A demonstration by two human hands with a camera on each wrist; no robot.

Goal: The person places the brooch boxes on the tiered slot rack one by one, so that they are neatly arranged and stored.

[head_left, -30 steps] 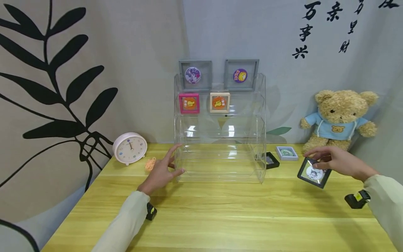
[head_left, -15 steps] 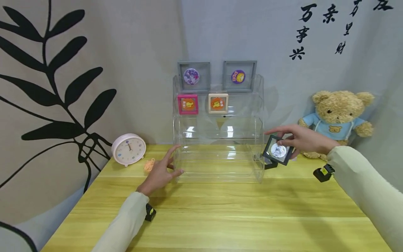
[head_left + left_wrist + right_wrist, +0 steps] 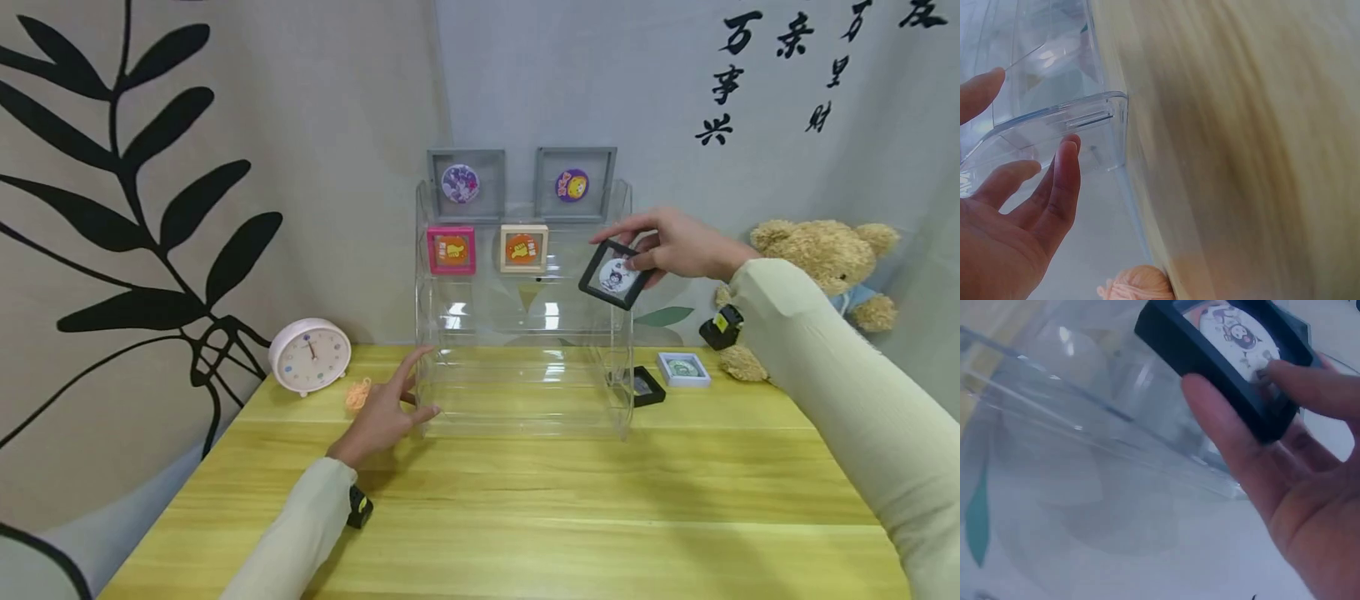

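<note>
Wooden table [image 3: 525, 517], pale backdrop [image 3: 352, 167], left hand [image 3: 384, 418] spread, right hand [image 3: 686, 243] pinching black frame [image 3: 613, 277]

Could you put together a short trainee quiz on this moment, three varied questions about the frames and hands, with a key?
1. Multiple choice: what is the right hand holding?
A) the alarm clock
B) a black frame with a round badge
C) the teddy bear

2. True or false: the pink frame stands on the top tier of the clear rack.

3. Count: how many frames lie on the table?

Key:
1. B.
2. False; it stands one tier lower, beside the cream frame.
3. Two: a white frame and a second black frame.
</note>
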